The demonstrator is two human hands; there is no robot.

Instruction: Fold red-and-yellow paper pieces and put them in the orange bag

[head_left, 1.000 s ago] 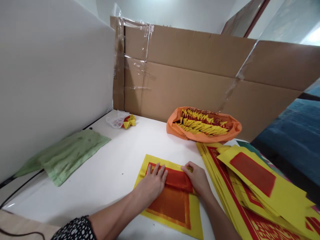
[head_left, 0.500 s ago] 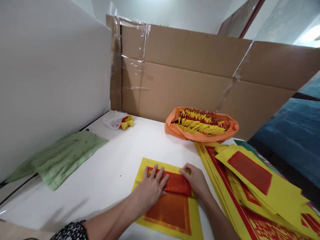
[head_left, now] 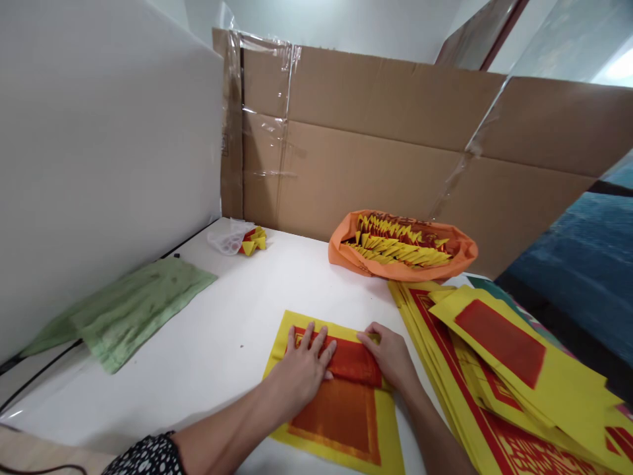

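Observation:
A yellow sheet of joss paper [head_left: 332, 422] with an orange-red printed panel lies on the white table in front of me. Its far part is folded over, and the red fold [head_left: 353, 359] runs across the sheet. My left hand [head_left: 307, 366] rests on the fold with fingers spread, pressing it flat. At the fold's right end, my right hand [head_left: 390, 353] has thumb and fingers closed on the paper's edge. The tips of those fingers are partly hidden.
Stacked yellow-and-red papers [head_left: 499, 369] lie on the right. Behind them stands an orange bag [head_left: 346, 257] full of folded yellow pieces. A green cloth [head_left: 148, 303] lies on the left, with a plastic bag [head_left: 227, 239] farther back. A cardboard sheet [head_left: 370, 132] walls the far side.
Both hands keep their places on the folded paper. The whole view shifts slightly as the head moves.

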